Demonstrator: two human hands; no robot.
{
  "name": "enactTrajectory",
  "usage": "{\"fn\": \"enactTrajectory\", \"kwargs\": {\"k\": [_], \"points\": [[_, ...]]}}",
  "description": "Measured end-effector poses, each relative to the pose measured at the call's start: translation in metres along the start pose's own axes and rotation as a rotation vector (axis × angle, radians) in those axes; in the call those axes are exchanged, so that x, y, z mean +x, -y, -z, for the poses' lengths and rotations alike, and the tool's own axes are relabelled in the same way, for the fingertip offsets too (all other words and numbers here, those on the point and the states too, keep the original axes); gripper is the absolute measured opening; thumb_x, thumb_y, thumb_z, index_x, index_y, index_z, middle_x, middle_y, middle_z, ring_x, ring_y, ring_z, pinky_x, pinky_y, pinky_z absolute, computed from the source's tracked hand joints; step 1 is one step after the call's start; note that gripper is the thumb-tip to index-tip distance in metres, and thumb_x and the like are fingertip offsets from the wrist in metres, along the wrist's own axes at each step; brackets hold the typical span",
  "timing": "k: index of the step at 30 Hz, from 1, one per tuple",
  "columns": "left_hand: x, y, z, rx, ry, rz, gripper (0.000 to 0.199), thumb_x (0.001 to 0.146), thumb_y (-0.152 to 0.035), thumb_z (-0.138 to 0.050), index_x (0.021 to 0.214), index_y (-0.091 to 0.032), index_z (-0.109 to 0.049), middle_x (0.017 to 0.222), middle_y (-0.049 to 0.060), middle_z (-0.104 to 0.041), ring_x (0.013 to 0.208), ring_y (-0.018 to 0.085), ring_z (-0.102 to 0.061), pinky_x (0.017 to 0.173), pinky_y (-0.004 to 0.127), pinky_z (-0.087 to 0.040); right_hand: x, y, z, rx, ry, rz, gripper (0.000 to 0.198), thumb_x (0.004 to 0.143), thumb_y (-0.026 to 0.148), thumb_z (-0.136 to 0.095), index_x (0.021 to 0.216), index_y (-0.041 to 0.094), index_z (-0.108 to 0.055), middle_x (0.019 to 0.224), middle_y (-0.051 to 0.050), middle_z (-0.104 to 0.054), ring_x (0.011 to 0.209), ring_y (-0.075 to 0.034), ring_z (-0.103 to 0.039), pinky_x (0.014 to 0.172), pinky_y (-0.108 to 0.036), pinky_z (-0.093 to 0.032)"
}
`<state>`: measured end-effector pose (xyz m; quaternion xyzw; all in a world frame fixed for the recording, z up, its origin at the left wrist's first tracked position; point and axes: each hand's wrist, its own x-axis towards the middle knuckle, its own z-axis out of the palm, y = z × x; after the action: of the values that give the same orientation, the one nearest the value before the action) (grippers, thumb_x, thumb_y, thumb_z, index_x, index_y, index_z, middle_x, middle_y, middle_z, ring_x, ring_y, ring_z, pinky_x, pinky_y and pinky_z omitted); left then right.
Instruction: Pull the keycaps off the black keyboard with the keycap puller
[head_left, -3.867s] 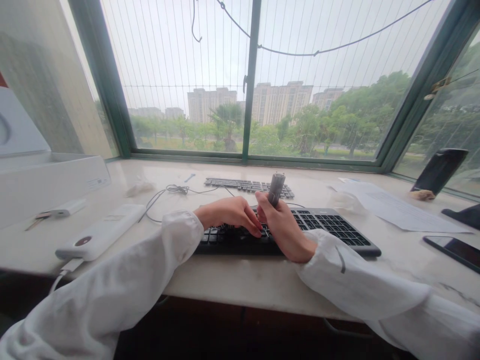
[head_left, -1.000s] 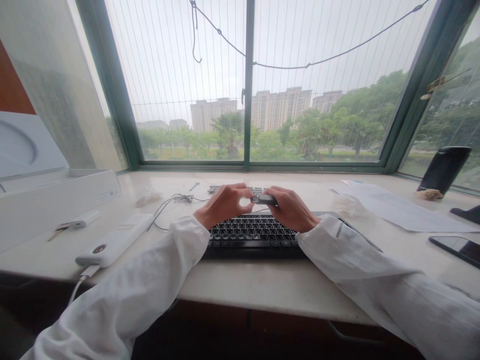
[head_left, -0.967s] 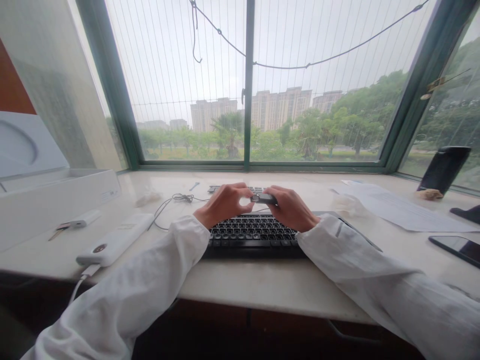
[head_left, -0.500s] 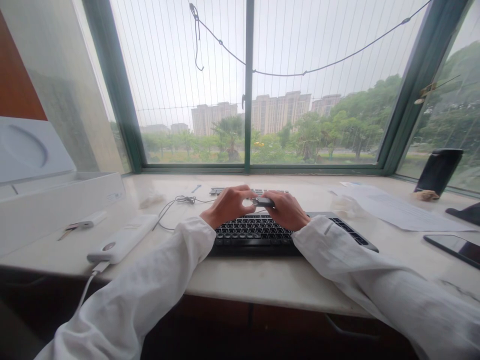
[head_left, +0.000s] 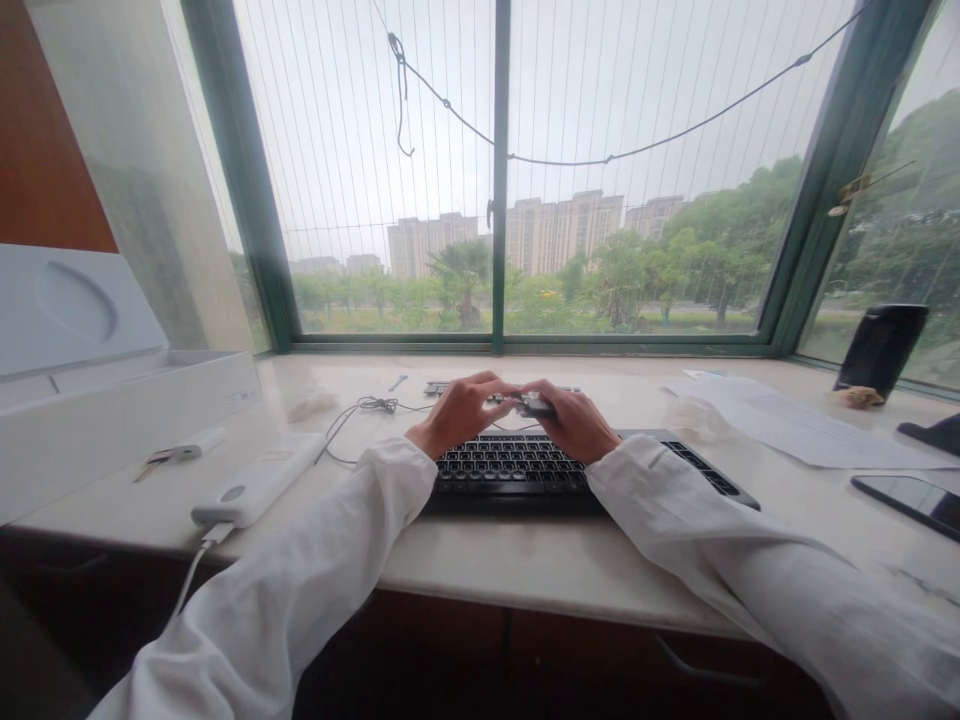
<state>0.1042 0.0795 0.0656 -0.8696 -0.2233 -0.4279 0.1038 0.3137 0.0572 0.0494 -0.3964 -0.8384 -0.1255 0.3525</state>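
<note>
My right hand [head_left: 576,420] is closed around a small black object [head_left: 538,408], its left end pointing toward my other hand. My left hand [head_left: 466,412] is closed in a pinch at that end, thumb and forefinger almost together; what lies between them is too small to make out. Both hands are above a black keyboard [head_left: 510,462]. Round keycaps show along its front rows, while the area farther back looks like bare square key sockets. Behind the hands lies a row of small dark pieces [head_left: 437,388], partly hidden by the fingers.
A thin black cable [head_left: 375,405] lies coiled left of the keyboard. Farther left are a white power bank [head_left: 259,482] with a plugged-in cord, a small white adapter [head_left: 199,443] and an open white box [head_left: 127,420]. Papers [head_left: 795,425] and a phone [head_left: 911,500] are on the right.
My left fingertips have moved closer to my right ones, narrowing the gap at the black object's end. The whole view has shifted slightly.
</note>
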Motion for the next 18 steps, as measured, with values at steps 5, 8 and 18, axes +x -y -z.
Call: {"fn": "enactTrajectory", "kwargs": {"k": [5,8,18], "points": [[0.0004,0.0003,0.0002,-0.007,0.027,0.010,0.024,0.091,-0.030,-0.052,0.107,-0.020,-0.067,0.097,0.004,-0.067,0.085,0.014,-0.064,0.076,0.025,-0.050,-0.0007,-0.0020,-0.0007,-0.041,-0.013,0.011,0.038,0.080,0.012,-0.047,0.116,0.022,-0.046,0.080,-0.001,-0.068,0.068,-0.018,-0.064,0.061,-0.024,-0.039],[0.0002,0.0011,-0.0011,-0.015,0.044,0.001,0.025,0.091,-0.028,-0.052,0.111,-0.021,-0.065,0.100,0.004,-0.067,0.086,0.014,-0.064,0.077,0.026,-0.050,-0.0010,-0.0022,-0.0002,-0.068,-0.012,-0.007,0.037,0.081,0.013,-0.047,0.117,0.023,-0.047,0.077,-0.001,-0.067,0.068,-0.019,-0.064,0.060,-0.024,-0.039],[0.0002,-0.0016,-0.0003,-0.029,0.066,0.007,0.025,0.090,-0.024,-0.053,0.112,-0.021,-0.065,0.100,0.004,-0.068,0.088,0.015,-0.065,0.079,0.027,-0.051,-0.0012,-0.0013,0.0013,-0.063,0.008,0.002,0.036,0.079,0.011,-0.049,0.113,0.023,-0.050,0.089,-0.003,-0.071,0.075,-0.020,-0.066,0.064,-0.025,-0.041]]}}
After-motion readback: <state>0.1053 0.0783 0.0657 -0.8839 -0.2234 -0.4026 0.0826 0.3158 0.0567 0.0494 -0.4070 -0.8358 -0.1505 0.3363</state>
